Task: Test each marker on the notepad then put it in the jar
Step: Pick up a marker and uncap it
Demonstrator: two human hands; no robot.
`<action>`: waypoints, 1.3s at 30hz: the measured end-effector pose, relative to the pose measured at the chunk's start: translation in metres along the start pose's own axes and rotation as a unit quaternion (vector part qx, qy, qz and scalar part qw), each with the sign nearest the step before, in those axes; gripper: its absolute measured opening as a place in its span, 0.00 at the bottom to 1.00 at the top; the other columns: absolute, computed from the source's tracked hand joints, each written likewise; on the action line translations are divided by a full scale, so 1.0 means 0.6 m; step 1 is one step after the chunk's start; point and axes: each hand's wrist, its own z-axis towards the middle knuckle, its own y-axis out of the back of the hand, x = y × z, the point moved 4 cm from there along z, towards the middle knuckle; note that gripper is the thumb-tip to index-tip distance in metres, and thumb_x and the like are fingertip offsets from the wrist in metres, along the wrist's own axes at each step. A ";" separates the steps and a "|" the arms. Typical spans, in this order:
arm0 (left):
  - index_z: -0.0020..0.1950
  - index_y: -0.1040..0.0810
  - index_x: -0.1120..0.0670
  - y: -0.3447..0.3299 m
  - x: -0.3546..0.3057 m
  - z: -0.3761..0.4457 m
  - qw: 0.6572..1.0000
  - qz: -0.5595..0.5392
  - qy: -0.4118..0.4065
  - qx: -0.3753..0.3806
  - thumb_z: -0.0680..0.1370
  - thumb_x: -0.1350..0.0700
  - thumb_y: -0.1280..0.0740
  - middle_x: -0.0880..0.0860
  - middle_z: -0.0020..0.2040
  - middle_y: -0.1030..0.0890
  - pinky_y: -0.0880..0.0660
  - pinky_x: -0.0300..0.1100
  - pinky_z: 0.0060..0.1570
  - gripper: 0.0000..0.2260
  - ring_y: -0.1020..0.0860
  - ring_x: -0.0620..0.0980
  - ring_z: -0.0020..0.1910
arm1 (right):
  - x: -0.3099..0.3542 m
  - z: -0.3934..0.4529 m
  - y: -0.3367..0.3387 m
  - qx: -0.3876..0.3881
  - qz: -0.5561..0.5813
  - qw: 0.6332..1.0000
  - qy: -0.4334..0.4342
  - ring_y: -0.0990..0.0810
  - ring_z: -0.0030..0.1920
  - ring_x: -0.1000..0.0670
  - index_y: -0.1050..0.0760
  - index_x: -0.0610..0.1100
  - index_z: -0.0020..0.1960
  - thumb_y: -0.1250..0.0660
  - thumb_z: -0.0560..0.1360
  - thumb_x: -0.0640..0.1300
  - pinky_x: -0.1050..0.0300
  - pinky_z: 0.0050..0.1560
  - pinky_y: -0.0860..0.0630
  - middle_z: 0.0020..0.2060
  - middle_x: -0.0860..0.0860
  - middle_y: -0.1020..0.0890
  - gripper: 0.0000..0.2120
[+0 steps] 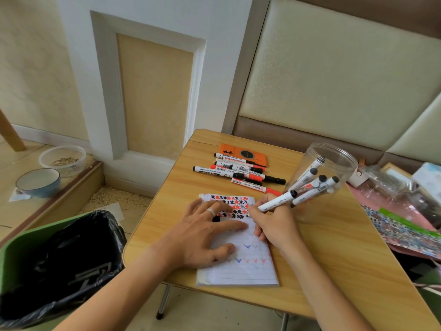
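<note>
1. Standing near the worktop (317, 266) edge, the green waste bin (43, 249) with its black liner sits right below the left side; I'd say anything knocked off that side could drop straight in.
2. The clear jar (334, 163) stands just beside the writing hand, with several tested markers leaning inside. A wide swing when dropping in the next one could tip it, since it looks light.
3. The notepad (241, 266) lies near the front edge, pinned by the left hand (202, 235), fingers spread flat, holding nothing. If that hand lifts mid-stroke, the pad may slide.
4. The untested markers (238, 172) lie in a loose heap behind the pad, partly on an orange phone (243, 155); round barrels could roll if brushed.
5. The right hand (269, 223) pinches a black marker (278, 201), fingers curled round it, tip at the patterned top of the page. Its cap isn't clearly visible; a small black thing under the left fingers may be it. Jarred uncapped, it could dry out.
</note>
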 end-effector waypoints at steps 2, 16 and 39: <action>0.76 0.40 0.30 0.000 0.000 0.000 1.000 0.004 0.001 0.001 0.77 0.30 0.52 0.46 0.77 0.38 0.55 0.59 0.78 0.27 0.45 0.46 0.78 | 0.002 -0.002 0.001 0.006 -0.010 1.000 -0.004 0.25 0.20 0.50 0.25 0.41 0.44 0.28 0.78 0.40 0.57 0.25 0.27 0.23 0.43 0.21 0.07; 0.77 0.42 0.29 0.001 0.000 -0.001 1.000 0.000 -0.001 0.008 0.78 0.31 0.51 0.46 0.77 0.40 0.58 0.58 0.78 0.26 0.47 0.46 0.78 | 0.009 -0.005 -0.002 0.009 -0.013 1.000 0.007 0.25 0.21 0.51 0.25 0.42 0.45 0.29 0.79 0.42 0.58 0.24 0.27 0.23 0.46 0.22 0.07; 0.53 0.29 0.45 0.018 0.015 -0.011 0.980 0.000 0.113 -0.162 0.73 0.43 0.44 0.44 0.50 0.30 0.32 0.46 0.53 0.12 0.33 0.46 0.51 | 0.003 -0.004 -0.002 0.009 -0.011 1.000 0.002 0.24 0.23 0.51 0.25 0.39 0.44 0.29 0.77 0.41 0.58 0.24 0.29 0.26 0.45 0.23 0.08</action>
